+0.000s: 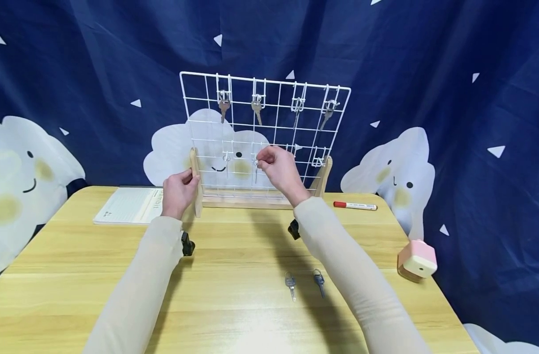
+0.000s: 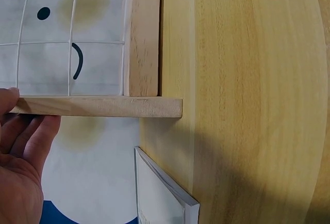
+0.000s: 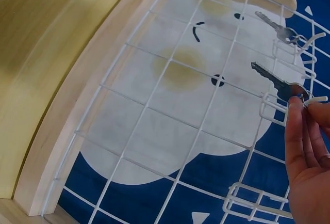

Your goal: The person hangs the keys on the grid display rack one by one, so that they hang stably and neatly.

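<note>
My right hand [image 1: 281, 169] pinches a key [image 3: 276, 81] by its ring, right at a white hook [image 3: 271, 111] in the lower row of the wire grid rack [image 1: 266, 78]. The key's blade points downward. One hook to the left, another key [image 3: 281, 32] hangs in the same row. With thumb and fingers on either side, my left hand [image 1: 178, 193] grips the left wooden post [image 2: 98, 107] of the rack's stand. Along the top row hang several keys, among them a brownish one [image 1: 224, 107] and a brassy one [image 1: 257, 108].
Two keys, one silver [image 1: 290, 282] and one dark [image 1: 320, 281], lie on the wooden table [image 1: 234, 295] near my right forearm. A notebook [image 1: 129, 205] lies left of the stand, a red-capped marker [image 1: 355, 205] right of it. A pink and cream box-shaped object [image 1: 417, 260] sits at the right edge.
</note>
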`<action>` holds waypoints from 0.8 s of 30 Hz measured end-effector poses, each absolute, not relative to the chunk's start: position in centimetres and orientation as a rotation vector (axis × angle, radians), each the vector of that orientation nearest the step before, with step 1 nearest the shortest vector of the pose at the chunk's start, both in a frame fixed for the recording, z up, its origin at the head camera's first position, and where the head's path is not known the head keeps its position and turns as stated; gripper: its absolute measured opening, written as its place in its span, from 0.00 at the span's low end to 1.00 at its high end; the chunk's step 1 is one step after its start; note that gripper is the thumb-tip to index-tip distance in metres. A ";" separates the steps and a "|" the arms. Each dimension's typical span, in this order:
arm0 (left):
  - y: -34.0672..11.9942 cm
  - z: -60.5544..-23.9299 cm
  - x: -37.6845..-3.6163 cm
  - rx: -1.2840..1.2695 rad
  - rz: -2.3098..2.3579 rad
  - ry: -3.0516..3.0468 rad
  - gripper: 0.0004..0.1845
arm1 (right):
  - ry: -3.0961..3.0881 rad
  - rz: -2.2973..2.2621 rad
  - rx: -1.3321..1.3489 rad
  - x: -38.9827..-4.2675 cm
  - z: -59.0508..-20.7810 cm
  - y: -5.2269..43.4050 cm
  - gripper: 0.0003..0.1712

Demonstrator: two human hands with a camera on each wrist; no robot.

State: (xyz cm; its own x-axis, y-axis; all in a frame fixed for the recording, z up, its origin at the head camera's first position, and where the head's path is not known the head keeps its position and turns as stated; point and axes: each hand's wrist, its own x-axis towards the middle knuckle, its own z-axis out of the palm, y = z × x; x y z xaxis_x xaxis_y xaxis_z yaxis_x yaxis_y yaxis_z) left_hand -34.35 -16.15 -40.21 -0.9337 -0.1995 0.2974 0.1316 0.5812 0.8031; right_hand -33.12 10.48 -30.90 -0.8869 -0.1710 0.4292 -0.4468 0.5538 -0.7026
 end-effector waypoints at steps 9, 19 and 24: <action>-16.1 -40.3 -34.3 0.033 -1.289 -2.458 0.22 | -2.452 1.152 0.499 -32.7 -31.5 10.8 0.04; -16.0 -40.3 -34.2 0.040 -1.315 -2.436 0.22 | -2.472 0.889 0.717 -30.1 -32.5 11.7 0.07; -16.1 -40.2 -34.2 0.051 -1.291 -2.439 0.22 | -2.560 0.897 0.751 -28.6 -33.2 12.8 0.07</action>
